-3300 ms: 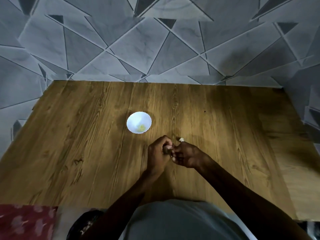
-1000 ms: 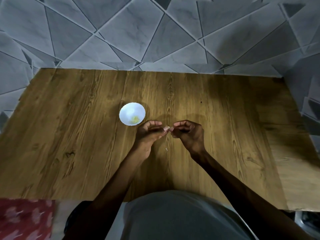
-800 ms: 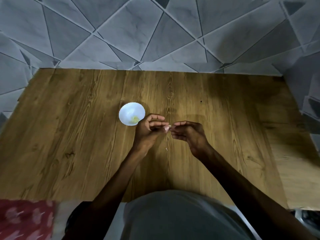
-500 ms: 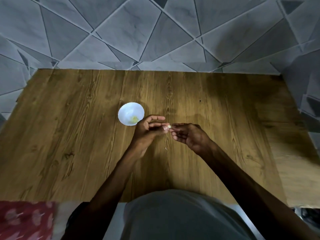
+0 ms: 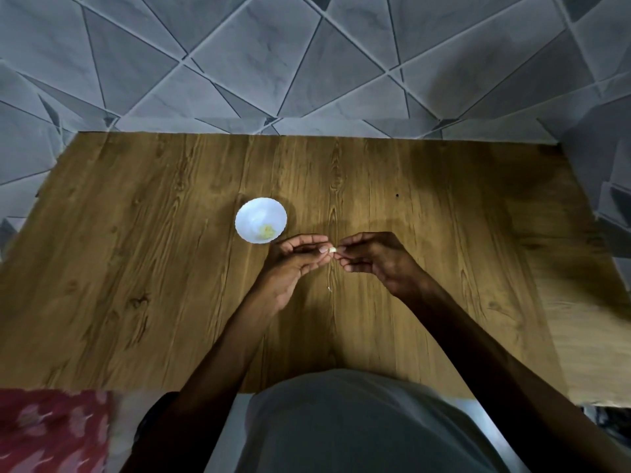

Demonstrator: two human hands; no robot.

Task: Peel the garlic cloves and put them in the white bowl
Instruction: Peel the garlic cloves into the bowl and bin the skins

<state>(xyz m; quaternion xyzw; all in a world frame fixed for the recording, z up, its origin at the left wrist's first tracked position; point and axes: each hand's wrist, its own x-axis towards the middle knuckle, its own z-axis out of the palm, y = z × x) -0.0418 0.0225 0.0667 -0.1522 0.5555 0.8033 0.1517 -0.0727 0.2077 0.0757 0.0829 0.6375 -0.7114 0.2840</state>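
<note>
A small white bowl (image 5: pixel 261 220) sits on the wooden table (image 5: pixel 136 268) with pale yellow peeled garlic inside it. Just right of the bowl and a little nearer to me, my left hand (image 5: pixel 293 264) and my right hand (image 5: pixel 375 261) meet fingertip to fingertip above the table. Between them they pinch one small whitish garlic clove (image 5: pixel 332 249). Most of the clove is hidden by the fingers. A tiny pale scrap of skin (image 5: pixel 330 289) lies on the table below the hands.
The table's far edge meets a grey tiled wall (image 5: pixel 307 63), and another wall closes in at the right. A red patterned cloth (image 5: pixel 51 431) lies at the near left corner. My grey-clothed lap (image 5: pixel 358 425) fills the bottom middle.
Both hands moved forward, away from me and closer to the bowl, since the earliest frame. Over the last second they stay joined at the fingertips, working the clove with small finger movements.
</note>
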